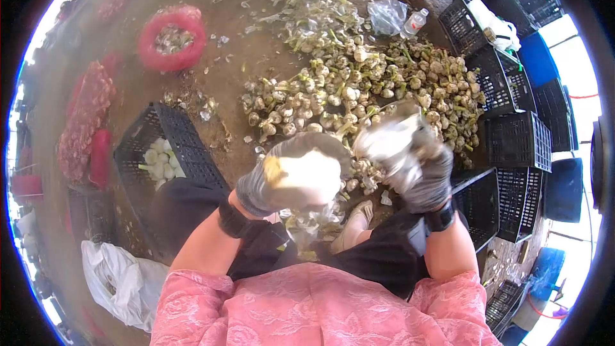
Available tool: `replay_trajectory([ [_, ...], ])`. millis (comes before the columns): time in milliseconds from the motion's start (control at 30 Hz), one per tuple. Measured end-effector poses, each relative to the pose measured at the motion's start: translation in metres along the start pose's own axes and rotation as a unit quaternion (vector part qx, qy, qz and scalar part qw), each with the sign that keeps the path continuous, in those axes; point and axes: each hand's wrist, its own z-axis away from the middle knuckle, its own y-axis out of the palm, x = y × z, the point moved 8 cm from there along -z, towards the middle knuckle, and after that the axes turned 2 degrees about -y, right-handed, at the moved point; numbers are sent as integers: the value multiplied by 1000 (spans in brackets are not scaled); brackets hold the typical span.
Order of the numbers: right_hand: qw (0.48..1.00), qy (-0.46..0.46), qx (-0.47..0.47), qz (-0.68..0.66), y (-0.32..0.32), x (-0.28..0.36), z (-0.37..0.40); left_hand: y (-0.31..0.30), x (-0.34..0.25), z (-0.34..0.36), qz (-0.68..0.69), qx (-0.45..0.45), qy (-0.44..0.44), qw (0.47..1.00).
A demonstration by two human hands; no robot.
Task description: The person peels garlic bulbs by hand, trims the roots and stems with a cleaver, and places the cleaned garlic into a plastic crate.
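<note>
A large heap of garlic bulbs (359, 83), some with green stems, lies on the ground in front of me. My left hand (298, 170), in a dark glove with a pale, blurred patch over it, is held over the near edge of the heap. To its right my right hand (413, 160), also gloved, is smeared by motion beside a whitish blur. What either hand holds cannot be made out. Loose papery skins (311, 224) lie between my feet, below the hands. Cleaned white bulbs (161, 161) sit in a black crate (182, 138) at the left.
A pink mesh bag (172, 54) holding garlic stands open at the upper left, and a filled red mesh bag (86, 115) lies farther left. Black crates (519, 141) are stacked along the right. A clear bottle (415, 22) lies behind the heap. A white sack (125, 282) is at lower left.
</note>
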Motion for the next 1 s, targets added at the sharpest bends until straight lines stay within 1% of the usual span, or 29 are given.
replay_trajectory([
  [33, 998, -61, -23, 23, -1, 17, -3, -1, -5, 3, -4, -1, -1, 1000],
  [67, 993, -42, -68, 91, -15, 20, -6, -1, -11, 6, -8, 0, -2, 1000],
  [100, 952, 33, -67, 297, -10, 15, -4, 0, -17, 6, -8, -2, 1, 1000],
  [133, 863, 105, -62, 490, -7, 11, -1, -7, -20, 7, -38, -46, -15, 998],
  [167, 673, -102, 209, 703, 25, -8, -5, -15, -21, 7, -68, -90, -29, 993],
  [200, 588, -87, 268, 758, 26, -34, -2, -20, -20, 5, -67, -91, -24, 993],
  [267, 590, -52, 225, 774, 30, -43, 3, -24, -30, 3, -236, -82, 84, 965],
  [300, 590, -98, 198, 777, 37, -32, 2, -18, -23, 2, -14, -63, 33, 997],
  [333, 615, -146, 132, 763, 50, -13, 4, -17, -21, 3, -11, -62, 36, 997],
  [400, 621, -223, 60, 749, 62, 7, 10, -15, -18, 2, -95, -61, 59, 992],
  [433, 615, -271, 59, 738, 70, 8, 14, -14, -12, 3, -59, -68, 61, 994],
  [467, 614, -272, 56, 739, 69, 6, 14, -9, -9, 3, -58, -64, 60, 994],
  [533, 480, -343, 104, 801, 80, -6, 23, -12, 2, 4, 10, -112, 28, 993],
  [567, 406, -363, 120, 830, 87, -11, 27, -18, 5, 4, -66, -103, 59, 991],
  [600, 407, -363, 121, 830, 86, -12, 28, -17, 4, 4, -67, -105, 59, 991],
  [667, 321, -410, 118, 845, 90, -17, 36, -13, 11, 4, -29, -110, -20, 993],
  [700, 350, -381, 125, 847, 88, -16, 32, -5, 7, 3, -2, -84, -10, 996],
  [733, 350, -381, 125, 847, 87, -16, 31, -5, 6, 3, -2, -84, -10, 996],
  [800, 378, -363, 115, 844, 84, -14, 28, -6, 14, 2, -74, -86, -76, 991],
  [833, 412, -373, 101, 825, 85, -10, 27, -4, 12, 0, -70, -68, -49, 994],
  [867, 412, -373, 99, 826, 81, -8, 25, -3, 12, 0, -70, -66, -49, 994],
  [933, 466, -366, 19, 805, 64, 8, 19, 10, 7, 1, -43, -8, -37, 998],
  [967, 465, -376, 24, 801, 64, 9, 19, 9, 6, 3, -1, 10, 12, 1000],
  [1000, 463, -377, 25, 802, 62, 9, 18, 11, 4, 2, 0, 11, 15, 1000],
])
